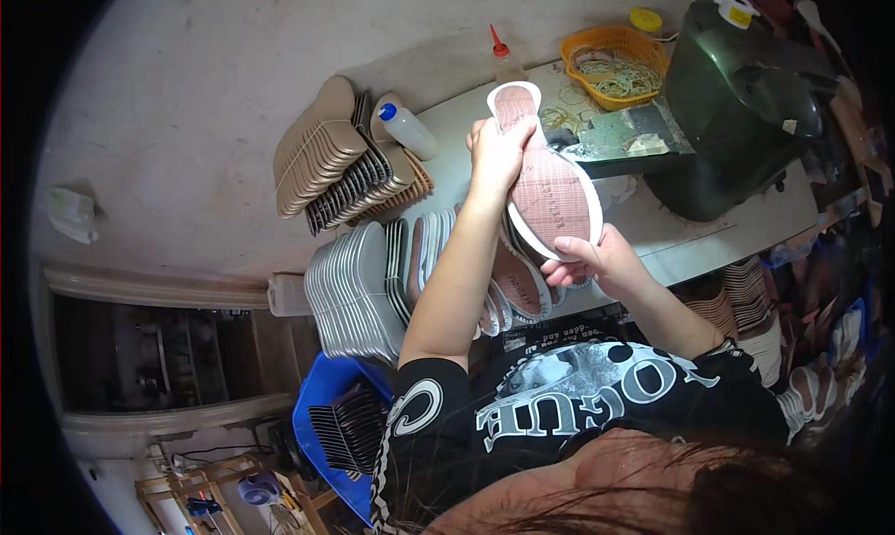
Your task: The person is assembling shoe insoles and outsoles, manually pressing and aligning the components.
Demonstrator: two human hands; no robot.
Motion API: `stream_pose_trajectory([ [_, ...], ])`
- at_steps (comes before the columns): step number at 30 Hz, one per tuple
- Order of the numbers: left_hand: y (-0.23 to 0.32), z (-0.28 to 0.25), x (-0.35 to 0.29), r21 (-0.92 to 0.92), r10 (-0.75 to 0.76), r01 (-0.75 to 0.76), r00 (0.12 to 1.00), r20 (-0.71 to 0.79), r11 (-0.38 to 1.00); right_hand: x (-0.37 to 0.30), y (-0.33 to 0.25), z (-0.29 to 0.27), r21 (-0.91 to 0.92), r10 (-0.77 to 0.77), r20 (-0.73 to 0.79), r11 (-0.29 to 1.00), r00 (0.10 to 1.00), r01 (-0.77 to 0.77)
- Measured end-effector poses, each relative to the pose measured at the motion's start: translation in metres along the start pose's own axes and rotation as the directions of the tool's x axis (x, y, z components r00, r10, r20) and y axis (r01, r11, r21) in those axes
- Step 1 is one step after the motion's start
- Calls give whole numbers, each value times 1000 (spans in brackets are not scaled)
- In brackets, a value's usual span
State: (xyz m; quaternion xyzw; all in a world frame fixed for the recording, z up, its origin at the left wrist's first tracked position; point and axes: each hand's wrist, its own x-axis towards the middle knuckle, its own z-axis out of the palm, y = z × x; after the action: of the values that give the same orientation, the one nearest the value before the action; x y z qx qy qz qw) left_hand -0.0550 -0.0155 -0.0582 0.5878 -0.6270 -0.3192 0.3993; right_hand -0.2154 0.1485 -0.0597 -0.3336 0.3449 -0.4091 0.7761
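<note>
A shoe insole (564, 199) with a pinkish, lined middle and a white rim is held over the table between both hands. My left hand (499, 155) grips its narrower end, thumb across the pink face. Lower down, my right hand (597, 263) pinches the rim of the wide end, thumb on top and fingers beneath. The insole's edge is right beside the tip of a green machine's arm (629, 134); I cannot tell whether they touch. Under my left forearm, a row of loose pink-and-white insoles (520, 283) lies along the table.
Tied stacks of beige insoles (317, 157) and grey-white insoles (347, 279) stand at left, near a blue-capped bottle (410, 132). Behind are a red-nozzled bottle (508, 67) and a yellow basket (623, 99) of bands. The machine body (718, 116) fills the right; a blue bin (312, 409) sits lower left.
</note>
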Motion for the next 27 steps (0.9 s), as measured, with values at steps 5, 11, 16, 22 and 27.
stream_pose_trajectory([
  [5, -14, -2, 20, -73, -121, 128, 989, 86, 989, 9, -1, 10, 150, -75, -34, 986, 997, 79],
  [11, -1, -8, 27, 148, -77, 87, 995, -69, 985, 27, -2, 18, 281, -62, -94, 956, 994, 86],
  [16, 12, -44, 48, 173, 365, -527, 755, 545, 832, 42, -12, 24, 320, -78, -103, 941, 992, 108],
  [22, 45, -55, 61, 144, -80, -119, 429, 900, 982, 53, -16, 20, 261, -116, -153, 953, 981, 153],
  [27, 49, -61, 61, 224, -167, -74, 456, 874, 972, 60, -19, 19, 194, -212, -205, 948, 956, 252],
])
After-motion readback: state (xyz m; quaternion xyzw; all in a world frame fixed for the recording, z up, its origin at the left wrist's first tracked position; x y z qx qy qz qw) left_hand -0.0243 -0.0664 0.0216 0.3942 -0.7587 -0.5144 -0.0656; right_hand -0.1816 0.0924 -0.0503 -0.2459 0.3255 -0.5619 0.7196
